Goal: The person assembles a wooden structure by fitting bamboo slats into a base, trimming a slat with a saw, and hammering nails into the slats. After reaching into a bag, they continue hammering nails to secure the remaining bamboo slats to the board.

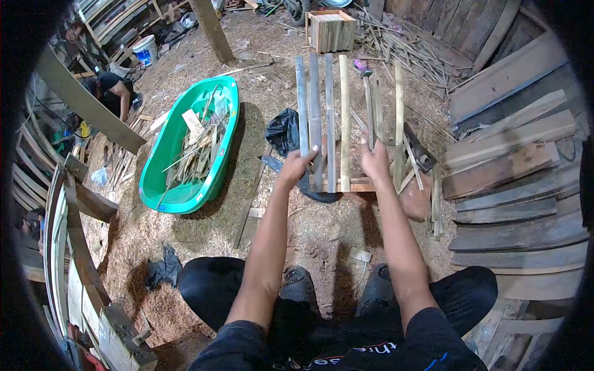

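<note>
Several narrow wooden slats [344,123] stand side by side in front of me, joined to a crosspiece [359,185] at their near ends. My left hand [296,167] is closed round the leftmost slat [302,105], near its lower end. My right hand [375,162] grips the handle of a hammer [369,93], whose head points away from me. The hammer lies over the gap between the slats on the right. Below the slats, the base under the crosspiece is partly hidden.
A green tub [148,185] with wood scraps stands left of centre, beside a black plastic bag [283,131]. Planks [507,179] lie along the right. A slatted crate [331,32] is at the back. Another person [114,93] crouches at the far left behind a post.
</note>
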### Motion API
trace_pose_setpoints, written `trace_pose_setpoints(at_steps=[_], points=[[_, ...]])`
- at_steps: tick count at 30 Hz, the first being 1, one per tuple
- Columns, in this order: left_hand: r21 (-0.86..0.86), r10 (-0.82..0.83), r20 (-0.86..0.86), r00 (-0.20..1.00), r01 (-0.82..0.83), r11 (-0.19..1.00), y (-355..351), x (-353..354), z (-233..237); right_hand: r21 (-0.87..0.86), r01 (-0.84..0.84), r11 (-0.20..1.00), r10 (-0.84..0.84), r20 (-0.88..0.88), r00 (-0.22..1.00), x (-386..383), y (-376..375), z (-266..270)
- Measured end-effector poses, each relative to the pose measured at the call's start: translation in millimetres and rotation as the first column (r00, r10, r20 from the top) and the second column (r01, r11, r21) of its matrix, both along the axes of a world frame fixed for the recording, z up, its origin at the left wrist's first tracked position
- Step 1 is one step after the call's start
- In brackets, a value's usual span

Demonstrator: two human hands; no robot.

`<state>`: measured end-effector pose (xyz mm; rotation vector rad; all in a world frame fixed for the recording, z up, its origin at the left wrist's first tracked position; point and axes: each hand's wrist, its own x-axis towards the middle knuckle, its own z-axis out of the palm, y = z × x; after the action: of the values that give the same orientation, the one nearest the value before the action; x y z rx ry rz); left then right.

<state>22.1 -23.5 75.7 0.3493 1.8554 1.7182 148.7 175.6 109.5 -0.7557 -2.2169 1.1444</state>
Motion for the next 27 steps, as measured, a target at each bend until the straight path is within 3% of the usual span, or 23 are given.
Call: trace_pose_setpoints(at_steps=[1,2,3,5,6,9,11,12,15,16,19,22,25,27], points=[[-0.013,-0.057,0.029,0.998,0.058,0.998,-3,-4,10,-0.015,-0.023,1.000,0.022,-0.047,0.999,1,-1,-13],[0.151,-0.078,0.155,0.985,0.054,0.987,-3,-5,20,-0.092,-0.026,0.995,0.021,-0.053,0.998,1,-2,-27],[0.278,-0.058,0.176,0.983,0.007,0.961,2,-8,21,-0.165,-0.028,0.986,0.018,-0.062,0.998,0,-2,-42],[0.388,-0.059,0.240,0.969,-0.040,0.921,9,0,51,-0.304,-0.038,0.952,0.012,-0.084,0.996,-2,-2,-62],[0.397,-0.077,0.200,0.977,-0.009,0.918,11,-1,51,-0.355,0.025,0.935,0.013,0.104,0.994,9,-14,-31],[0.382,-0.078,0.074,0.994,0.044,0.923,13,-10,48,-0.287,0.069,0.955,-0.029,0.143,0.989,18,-29,-8],[0.322,-0.029,-0.023,0.999,0.035,0.946,17,-15,41,-0.291,0.014,0.957,-0.030,-0.052,0.998,15,-22,-26],[0.360,-0.010,0.032,0.999,-0.002,0.933,17,-4,58,-0.288,-0.015,0.958,-0.030,-0.152,0.988,12,-24,-21],[0.304,-0.038,-0.026,0.999,0.044,0.952,17,-17,47,-0.643,-0.141,0.753,-0.013,-0.229,0.973,11,-25,-4],[0.273,-0.007,-0.046,0.999,0.019,0.962,17,-14,50,-0.616,-0.159,0.772,0.037,-0.206,0.978,6,-20,-9],[0.425,-0.008,0.138,0.990,-0.052,0.904,19,-1,58,-0.647,-0.214,0.732,0.029,-0.284,0.958,4,-34,5],[0.380,-0.044,0.117,0.992,-0.004,0.925,15,-4,53,-0.547,-0.283,0.788,0.056,-0.393,0.918,-4,-34,-3],[0.357,-0.048,0.046,0.998,0.029,0.934,12,-1,58,-0.549,-0.281,0.788,0.114,-0.318,0.941,-4,-29,-5],[0.347,-0.042,0.026,0.999,0.031,0.937,11,1,61,-0.611,-0.339,0.715,0.118,-0.373,0.920,-3,-28,-4]])
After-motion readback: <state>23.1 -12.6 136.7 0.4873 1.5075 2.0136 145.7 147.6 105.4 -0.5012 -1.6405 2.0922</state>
